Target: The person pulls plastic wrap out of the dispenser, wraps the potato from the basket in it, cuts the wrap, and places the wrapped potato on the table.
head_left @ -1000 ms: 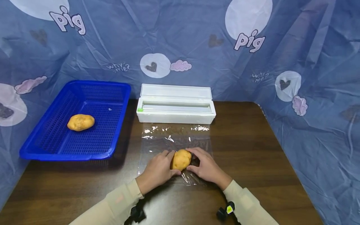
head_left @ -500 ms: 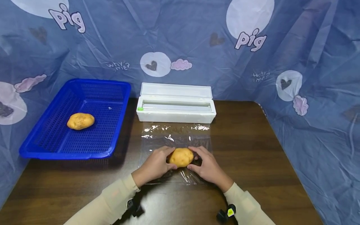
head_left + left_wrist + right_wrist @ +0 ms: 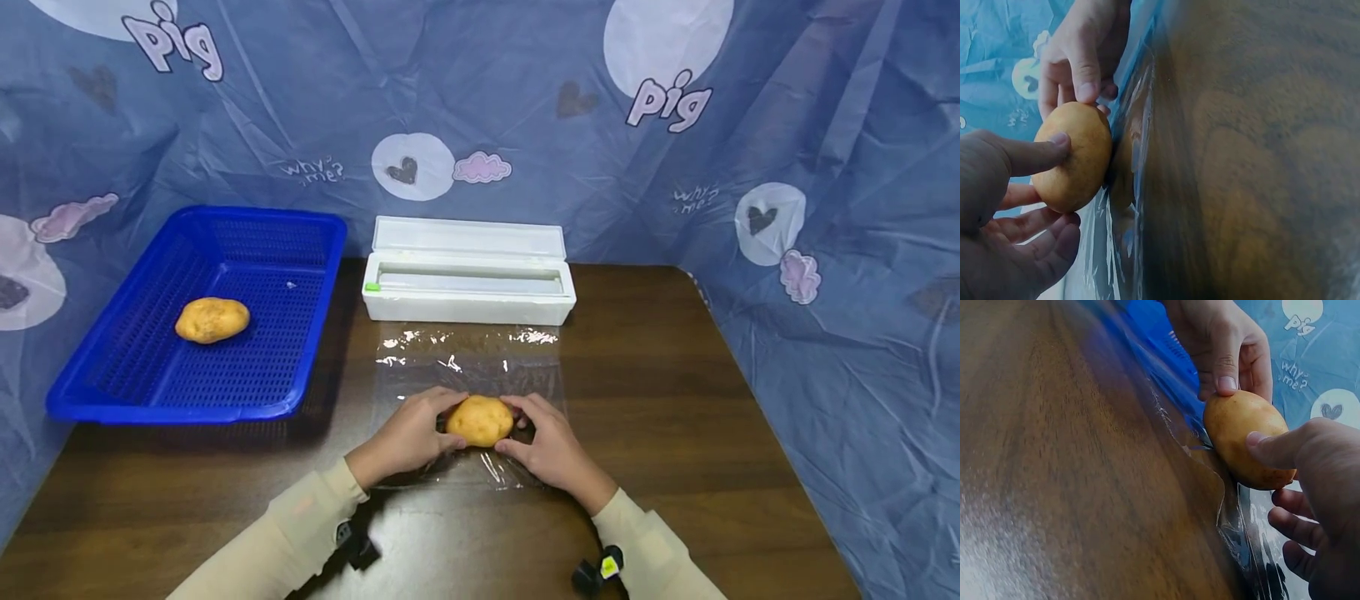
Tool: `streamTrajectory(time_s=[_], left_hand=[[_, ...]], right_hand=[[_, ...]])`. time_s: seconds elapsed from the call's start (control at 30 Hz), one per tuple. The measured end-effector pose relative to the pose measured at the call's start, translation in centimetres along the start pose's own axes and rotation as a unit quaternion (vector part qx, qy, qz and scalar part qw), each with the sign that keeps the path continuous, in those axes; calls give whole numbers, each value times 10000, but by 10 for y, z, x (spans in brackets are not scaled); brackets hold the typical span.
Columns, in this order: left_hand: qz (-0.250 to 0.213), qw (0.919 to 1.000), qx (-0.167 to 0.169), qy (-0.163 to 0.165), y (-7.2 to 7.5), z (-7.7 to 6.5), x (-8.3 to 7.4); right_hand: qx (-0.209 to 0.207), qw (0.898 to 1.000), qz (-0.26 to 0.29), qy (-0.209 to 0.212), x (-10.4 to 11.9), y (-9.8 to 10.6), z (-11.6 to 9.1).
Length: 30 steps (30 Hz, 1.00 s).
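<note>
A yellow potato (image 3: pixel 480 421) lies sideways over a sheet of clear plastic wrap (image 3: pixel 465 375) on the table. My left hand (image 3: pixel 411 433) grips its left end between thumb and fingers. At the other end, my right hand (image 3: pixel 551 442) pinches the potato with thumb and forefinger. Both wrist views show a thumb on the near face of the potato (image 3: pixel 1075 159), and the lower fingers of the right hand (image 3: pixel 1329 487) spread below it. The wrap runs from a white dispenser box (image 3: pixel 468 310) with its lid raised.
At the left stands a blue plastic basket (image 3: pixel 300 367) with another potato (image 3: pixel 213 321) inside. The brown wooden table (image 3: pixel 660 400) meets a blue printed cloth (image 3: pixel 480 83) at the back and right. A green slider (image 3: pixel 372 287) sits on the box's left corner.
The potato has turned from a slant to lying sideways, with the left hand shifting slightly left around it. The right hand has stayed nearly in place. Basket and box have not moved on the table.
</note>
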<state>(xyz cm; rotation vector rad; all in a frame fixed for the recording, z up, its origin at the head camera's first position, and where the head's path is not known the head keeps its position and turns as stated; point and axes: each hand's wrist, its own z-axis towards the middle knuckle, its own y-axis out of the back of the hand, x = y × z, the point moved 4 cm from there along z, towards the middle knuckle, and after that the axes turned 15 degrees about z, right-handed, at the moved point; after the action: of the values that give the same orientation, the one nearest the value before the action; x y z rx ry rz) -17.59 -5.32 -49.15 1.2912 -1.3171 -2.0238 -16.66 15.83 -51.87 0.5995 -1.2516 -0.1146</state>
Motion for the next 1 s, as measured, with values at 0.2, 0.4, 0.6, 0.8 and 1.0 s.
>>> streamTrajectory(time_s=[0.2, 0.4, 0.6, 0.8, 1.0], left_hand=[[220, 9997, -25, 31, -2, -3, 5], [656, 9936, -755, 533, 14, -26, -3], [1631, 9774, -1261, -472, 20, -36, -27], [1961, 9751, -20, -1041, 0, -25, -37], [2184, 9677, 401, -1196, -12, -18, -36]], right_hand=[[-14, 9998, -190, 57, 1, 0, -1], [-45, 9951, -829, 535, 11, 9, -18], [1078, 9660, -1924, 1352, 23, 7, -39], [1381, 9411, -2416, 1919, 21, -4, -44], [1122, 9206, -2603, 2685, 21, -11, -44]])
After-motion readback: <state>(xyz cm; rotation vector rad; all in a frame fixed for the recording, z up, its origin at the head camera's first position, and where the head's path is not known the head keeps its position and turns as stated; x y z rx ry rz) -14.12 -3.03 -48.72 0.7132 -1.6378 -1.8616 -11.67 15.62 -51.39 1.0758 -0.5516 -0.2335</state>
